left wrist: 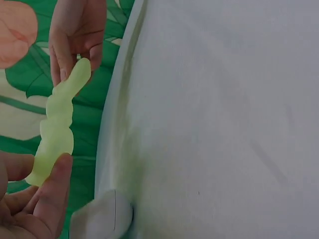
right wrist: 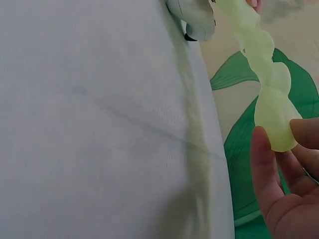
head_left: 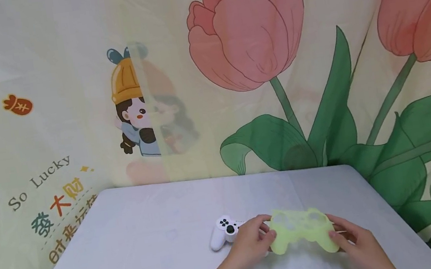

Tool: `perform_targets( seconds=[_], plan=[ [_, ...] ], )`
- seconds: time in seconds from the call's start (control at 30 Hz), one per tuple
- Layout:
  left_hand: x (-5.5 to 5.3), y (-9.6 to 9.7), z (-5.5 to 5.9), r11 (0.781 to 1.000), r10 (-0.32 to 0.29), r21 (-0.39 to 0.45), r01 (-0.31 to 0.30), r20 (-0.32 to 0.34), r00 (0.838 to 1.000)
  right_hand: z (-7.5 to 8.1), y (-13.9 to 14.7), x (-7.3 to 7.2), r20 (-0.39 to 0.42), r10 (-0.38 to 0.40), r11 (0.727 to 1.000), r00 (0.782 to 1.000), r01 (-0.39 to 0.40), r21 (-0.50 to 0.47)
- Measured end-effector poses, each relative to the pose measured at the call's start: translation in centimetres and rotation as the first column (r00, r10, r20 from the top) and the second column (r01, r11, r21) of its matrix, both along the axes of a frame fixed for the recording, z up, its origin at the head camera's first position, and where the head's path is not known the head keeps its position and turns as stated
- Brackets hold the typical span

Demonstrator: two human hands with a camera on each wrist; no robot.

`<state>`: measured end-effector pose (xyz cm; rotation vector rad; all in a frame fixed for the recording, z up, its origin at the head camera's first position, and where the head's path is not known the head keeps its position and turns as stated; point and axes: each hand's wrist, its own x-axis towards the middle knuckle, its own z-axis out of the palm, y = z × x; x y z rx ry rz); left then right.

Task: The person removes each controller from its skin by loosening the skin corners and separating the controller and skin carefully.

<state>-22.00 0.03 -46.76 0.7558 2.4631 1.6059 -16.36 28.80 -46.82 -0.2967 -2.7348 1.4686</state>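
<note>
A pale yellow-green silicone controller cover is held up above the table by both hands, one at each end. My left hand pinches its left grip between thumb and fingers. At the other end, my right hand pinches the right grip. Seen edge-on in the left wrist view, the cover looks thin and wavy. A white game controller with black buttons lies on the table behind my left hand, which hides its right part. In the right wrist view, part of the controller shows near the top.
The table has a white cloth over it. Behind it hangs a backdrop printed with pink tulips, green leaves, a cartoon figure and lettering.
</note>
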Motion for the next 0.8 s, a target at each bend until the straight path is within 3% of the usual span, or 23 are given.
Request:
perform_targets(
  seconds=[0.2,0.47,0.8],
  plan=[
    [-0.2,3.7,-1.1,1.000,0.007,-0.022,-0.005,0.082,0.997,-1.2,3.0,0.0,0.057,-0.029,0.999,0.998,0.027,0.036],
    [-1.1,6.5,-2.6,0.997,0.063,-0.053,-0.059,0.077,0.995,-2.7,4.4,-0.8,0.094,-0.059,0.992,0.994,0.048,0.115],
    [-0.8,7.2,-1.7,0.995,0.074,-0.075,-0.060,0.199,0.977,-3.2,5.2,-1.3,0.139,-0.039,0.991,0.990,0.020,0.132]
  ],
)
